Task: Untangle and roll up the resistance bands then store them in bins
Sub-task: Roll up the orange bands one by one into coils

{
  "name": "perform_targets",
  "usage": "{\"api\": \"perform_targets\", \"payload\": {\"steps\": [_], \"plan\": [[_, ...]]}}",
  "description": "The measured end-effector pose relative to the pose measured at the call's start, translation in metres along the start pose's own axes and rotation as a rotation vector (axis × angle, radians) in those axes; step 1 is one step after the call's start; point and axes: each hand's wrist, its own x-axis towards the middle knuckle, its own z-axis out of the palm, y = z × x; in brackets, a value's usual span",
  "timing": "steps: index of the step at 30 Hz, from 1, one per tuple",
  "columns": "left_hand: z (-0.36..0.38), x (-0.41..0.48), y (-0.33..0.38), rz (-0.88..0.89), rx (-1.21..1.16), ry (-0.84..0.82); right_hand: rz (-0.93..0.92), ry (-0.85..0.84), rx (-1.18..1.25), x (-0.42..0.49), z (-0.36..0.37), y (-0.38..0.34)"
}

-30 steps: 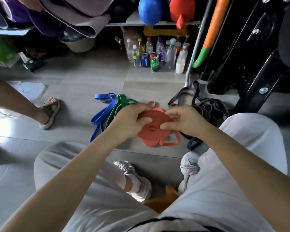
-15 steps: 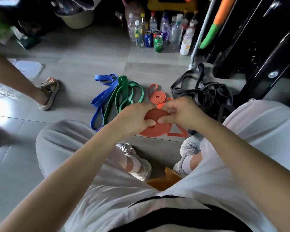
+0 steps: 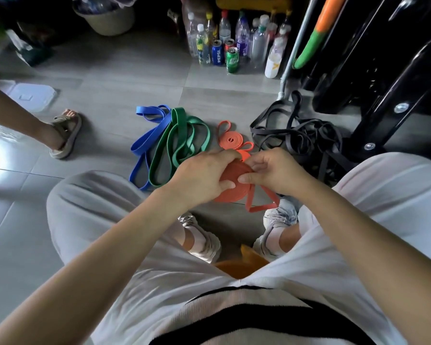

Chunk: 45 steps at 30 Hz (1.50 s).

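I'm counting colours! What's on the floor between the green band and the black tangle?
A small rolled orange band lies there, in the head view.

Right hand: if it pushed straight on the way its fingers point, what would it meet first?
The right hand pinches the orange band roll; straight on it would press into that, then likely the left hand gripping the roll's other side.
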Motion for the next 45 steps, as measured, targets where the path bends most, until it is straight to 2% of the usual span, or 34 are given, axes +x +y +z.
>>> {"api": "perform_targets", "payload": {"steps": [3,6,11,13,18,20,23,26,28,30,31,34,39,42,45], "plan": [[0.003,0.002,0.002,0.028,-0.040,-0.012,0.002,0.009,0.022,-0.002,-0.002,0.000],[0.003,0.002,0.001,0.001,-0.162,0.015,-0.024,0.006,0.046,-0.004,-0.008,0.003],[0.003,-0.001,-0.001,-0.037,-0.227,0.051,-0.008,0.020,0.023,-0.007,-0.012,0.009],[0.003,-0.001,-0.001,-0.022,-0.180,0.038,-0.008,0.006,0.039,-0.007,-0.009,0.009],[-0.003,0.003,0.000,0.028,0.159,-0.030,0.012,-0.029,0.146,-0.007,-0.003,0.007],[-0.003,0.005,-0.001,0.062,0.208,-0.052,-0.013,-0.063,0.171,-0.009,-0.003,0.006],[-0.003,0.006,-0.005,0.037,-0.038,-0.040,-0.024,-0.050,0.245,-0.008,-0.008,0.008],[-0.003,0.005,-0.011,-0.031,-0.204,0.052,0.038,-0.063,0.218,-0.005,-0.014,0.019],[-0.005,0.006,-0.018,-0.107,-0.290,0.138,0.100,-0.062,0.111,-0.004,-0.014,0.033],[-0.011,0.010,-0.028,-0.202,-0.375,0.246,0.148,-0.043,-0.109,-0.005,-0.014,0.042],[-0.015,0.012,-0.034,-0.240,-0.400,0.294,0.163,-0.039,-0.126,-0.006,-0.013,0.045],[-0.024,0.015,-0.048,-0.292,-0.382,0.345,0.150,-0.036,0.080,-0.008,-0.012,0.047],[-0.031,0.013,-0.063,-0.332,-0.382,0.359,0.190,0.073,0.197,-0.001,-0.017,0.047],[-0.030,0.010,-0.065,-0.341,-0.377,0.337,0.234,0.175,0.138,0.002,-0.019,0.047],[-0.029,0.008,-0.063,-0.343,-0.359,0.317,0.234,0.239,-0.019,0.007,-0.021,0.046]]}}
